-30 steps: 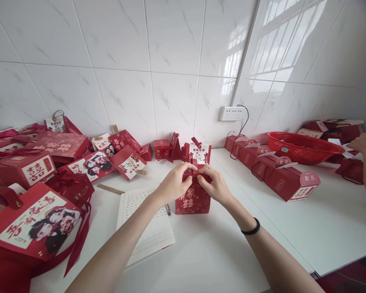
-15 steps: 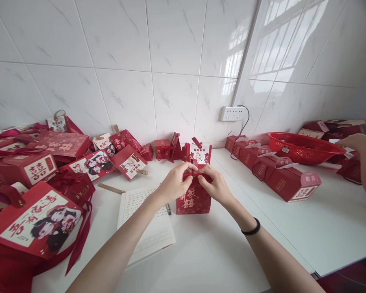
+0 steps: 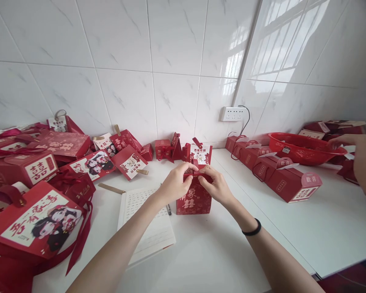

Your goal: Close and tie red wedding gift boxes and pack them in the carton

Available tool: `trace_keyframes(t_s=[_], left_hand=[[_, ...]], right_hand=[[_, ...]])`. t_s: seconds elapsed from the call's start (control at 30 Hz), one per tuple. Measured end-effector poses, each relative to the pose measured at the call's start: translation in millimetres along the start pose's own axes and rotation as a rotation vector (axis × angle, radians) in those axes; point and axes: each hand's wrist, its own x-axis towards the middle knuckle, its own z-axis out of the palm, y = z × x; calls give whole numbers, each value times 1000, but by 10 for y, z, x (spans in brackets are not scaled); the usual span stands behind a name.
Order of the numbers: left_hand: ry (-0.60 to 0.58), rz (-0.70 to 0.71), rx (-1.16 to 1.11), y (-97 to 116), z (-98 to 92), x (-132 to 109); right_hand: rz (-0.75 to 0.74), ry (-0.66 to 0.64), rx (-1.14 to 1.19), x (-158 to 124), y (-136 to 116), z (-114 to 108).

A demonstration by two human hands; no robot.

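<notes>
Left hand [image 3: 180, 178]: thumb and fingers pinch the top edge of the red box [image 3: 194, 201], at its 11 o'clock.
Right hand [image 3: 214, 180]: pinches the same edge at 1 o'clock.
Red box: upright on the table [image 3: 232, 252], between and below the hands; front shows 家 and 囍.
Box behind [image 3: 202, 154]: 12 o'clock, reads 吾家有喜.
Handled boxes [image 3: 283, 181]: 2 o'clock, 歡喜 and 囍.
Notebook [image 3: 152, 232]: 8 o'clock, handwriting too small to read.

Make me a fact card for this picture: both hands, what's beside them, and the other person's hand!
Left hand: pinching the top of an upright red cardboard box with white lettering
Right hand: pinching the same top
Left of box: open white paper notebook with handwriting
Other person's hand: near the round red plastic basket
</notes>
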Motion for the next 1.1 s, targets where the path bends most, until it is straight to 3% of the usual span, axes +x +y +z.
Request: trace_keyframes(t_s=[1.1], left_hand=[[-31, -4, -1, -2, -8, 5]], right_hand=[[-7, 7, -3, 4, 0, 9]])
